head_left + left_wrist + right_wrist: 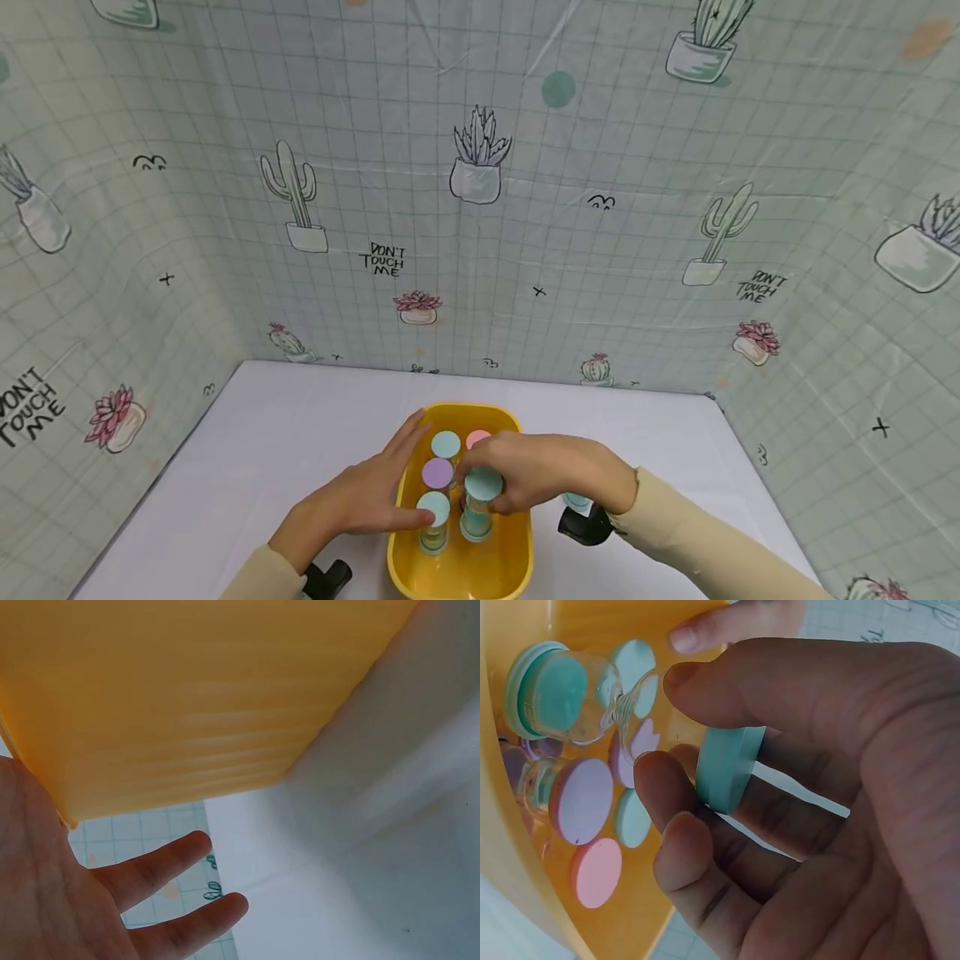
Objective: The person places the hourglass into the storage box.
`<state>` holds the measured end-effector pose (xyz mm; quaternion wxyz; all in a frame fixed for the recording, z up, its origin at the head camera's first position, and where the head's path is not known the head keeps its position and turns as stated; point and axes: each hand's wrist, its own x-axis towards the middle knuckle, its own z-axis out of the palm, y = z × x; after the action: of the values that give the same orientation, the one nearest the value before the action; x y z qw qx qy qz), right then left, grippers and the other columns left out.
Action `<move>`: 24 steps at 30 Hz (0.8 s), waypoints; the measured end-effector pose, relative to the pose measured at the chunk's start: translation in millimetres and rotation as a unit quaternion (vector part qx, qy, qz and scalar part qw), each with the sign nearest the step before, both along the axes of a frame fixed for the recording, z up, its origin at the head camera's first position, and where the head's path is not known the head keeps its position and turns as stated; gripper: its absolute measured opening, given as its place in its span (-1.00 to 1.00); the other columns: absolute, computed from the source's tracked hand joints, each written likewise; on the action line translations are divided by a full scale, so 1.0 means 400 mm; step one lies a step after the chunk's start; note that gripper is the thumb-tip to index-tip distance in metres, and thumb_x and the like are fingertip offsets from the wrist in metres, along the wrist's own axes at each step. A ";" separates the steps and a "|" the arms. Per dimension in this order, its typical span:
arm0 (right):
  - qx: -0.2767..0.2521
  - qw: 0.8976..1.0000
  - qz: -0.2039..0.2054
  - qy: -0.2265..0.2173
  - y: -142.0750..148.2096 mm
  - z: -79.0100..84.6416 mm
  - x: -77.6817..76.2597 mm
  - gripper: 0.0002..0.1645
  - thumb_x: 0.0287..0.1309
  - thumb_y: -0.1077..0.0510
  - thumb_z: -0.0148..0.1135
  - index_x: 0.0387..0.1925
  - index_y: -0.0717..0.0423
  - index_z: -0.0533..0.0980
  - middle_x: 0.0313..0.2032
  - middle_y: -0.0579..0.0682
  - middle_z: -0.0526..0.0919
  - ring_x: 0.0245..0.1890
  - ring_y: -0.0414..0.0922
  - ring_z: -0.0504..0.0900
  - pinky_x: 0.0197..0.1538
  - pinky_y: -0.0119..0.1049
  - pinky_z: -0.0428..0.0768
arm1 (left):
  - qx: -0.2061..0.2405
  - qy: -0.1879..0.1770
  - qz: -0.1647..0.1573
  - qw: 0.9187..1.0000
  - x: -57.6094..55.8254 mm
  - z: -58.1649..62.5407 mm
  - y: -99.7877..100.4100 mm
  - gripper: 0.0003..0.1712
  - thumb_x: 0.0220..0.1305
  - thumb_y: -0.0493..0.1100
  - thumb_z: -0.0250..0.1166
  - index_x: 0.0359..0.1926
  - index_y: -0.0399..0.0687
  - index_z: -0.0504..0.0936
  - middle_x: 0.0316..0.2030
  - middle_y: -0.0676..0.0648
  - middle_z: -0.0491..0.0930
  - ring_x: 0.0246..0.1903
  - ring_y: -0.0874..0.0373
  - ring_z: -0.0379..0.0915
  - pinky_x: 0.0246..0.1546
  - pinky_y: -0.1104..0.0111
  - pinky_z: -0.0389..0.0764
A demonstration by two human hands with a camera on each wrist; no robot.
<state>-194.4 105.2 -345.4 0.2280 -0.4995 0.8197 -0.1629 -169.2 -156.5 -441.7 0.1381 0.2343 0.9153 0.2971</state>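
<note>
My right hand (528, 471) pinches a teal-capped hourglass (483, 485) between thumb and fingers, above the front of a yellow bin (495, 579). In the right wrist view, the thumb lies at its clear bulb, by the teal cap (724, 769). Inside the bin stand a light-blue-capped hourglass (433, 508), a purple-capped one (437, 473), another light-blue-capped one (446, 444) and a pink-capped one (477, 437). At the bin's left rim, my left hand (367, 492) spreads its fingers along the outside, its thumb reaching over the nearest light-blue cap. Its palm is beside the bin wall (187, 697).
A light teal round cap (576, 502) shows on the white table (637, 450) right of the bin, partly hidden by the right wrist. Behind and at both sides hangs a cactus-print curtain (525, 250). Black wrist cameras (585, 525) sit under the wrists.
</note>
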 end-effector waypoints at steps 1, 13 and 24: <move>0.003 1.000 0.000 -0.001 -0.001 -0.001 -0.003 -0.62 0.12 0.32 0.47 -0.01 0.03 0.64 -0.13 -0.25 0.69 -0.13 -0.40 0.58 0.06 -0.54 0.59 | 0.000 -0.001 -0.001 1.000 -0.001 0.000 0.000 0.38 0.07 0.53 0.33 0.68 0.17 -0.21 0.66 0.17 -0.45 0.36 -0.23 0.42 0.03 -0.20 0.67; 0.025 1.000 0.004 -0.019 -0.022 -0.051 -0.023 -0.61 0.08 0.27 0.55 -0.04 0.02 0.66 -0.14 -0.29 0.70 -0.10 -0.43 0.59 0.11 -0.55 0.58 | -0.001 0.003 -0.003 1.000 0.001 -0.002 -0.003 0.37 0.09 0.53 0.31 0.68 0.14 -0.20 0.66 0.17 -0.45 0.40 -0.23 0.37 0.05 -0.24 0.64; 0.070 0.998 -0.002 0.002 -0.041 -0.079 -0.028 -0.54 -0.05 0.14 0.66 -0.06 -0.09 0.68 -0.13 -0.33 0.71 -0.15 -0.46 0.59 0.05 -0.58 0.58 | -0.002 0.000 0.003 1.000 0.003 -0.002 -0.001 0.36 0.09 0.51 0.32 0.68 0.14 -0.18 0.66 0.18 -0.45 0.38 -0.24 0.39 0.04 -0.23 0.65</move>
<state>-205.6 88.7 -376.9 0.2601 -0.4809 0.8308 -0.1043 -167.9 -156.9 -442.4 0.1375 0.2315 0.9165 0.2958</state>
